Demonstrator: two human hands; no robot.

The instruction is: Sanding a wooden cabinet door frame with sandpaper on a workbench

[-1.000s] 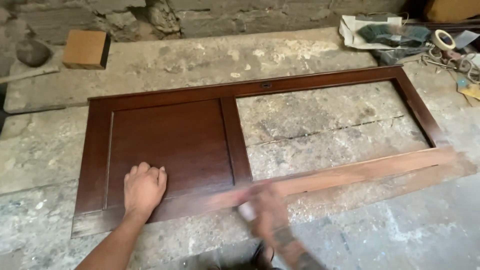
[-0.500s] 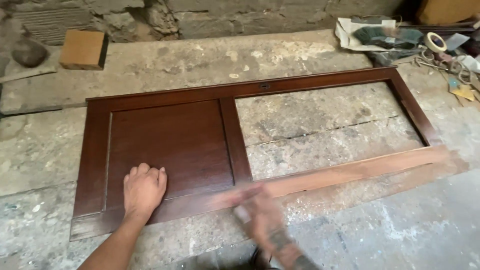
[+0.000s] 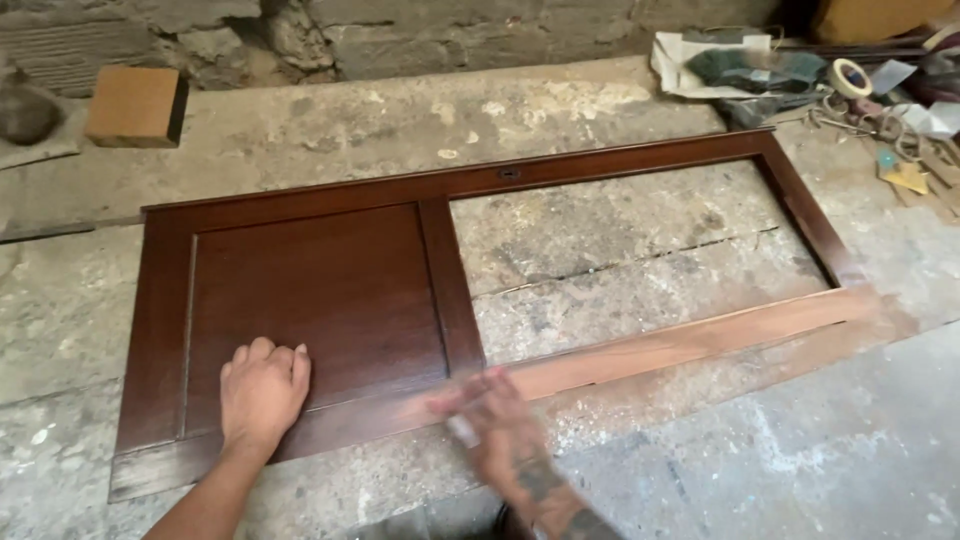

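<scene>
Door frame (image 3: 440, 290), dark wood, lies flat on the concrete floor (image 3: 750, 460). Left hand (image 3: 262, 392) presses flat, fingers spread, on its panel. Right hand (image 3: 495, 425), blurred, rubs the near rail; its grip cannot be told. Even strokes along the grain suit best.

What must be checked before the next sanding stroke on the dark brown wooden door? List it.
1. Left hand flat on the dark brown wooden door, bracing it: ok.
2. Right hand on the door's near rail: ok.
3. What the right hand grips: cannot tell, blurred.
4. Door lying flat on the grey concrete floor: ok.
5. Varnish gone along the whole rail: not ok, left end dark.
</scene>
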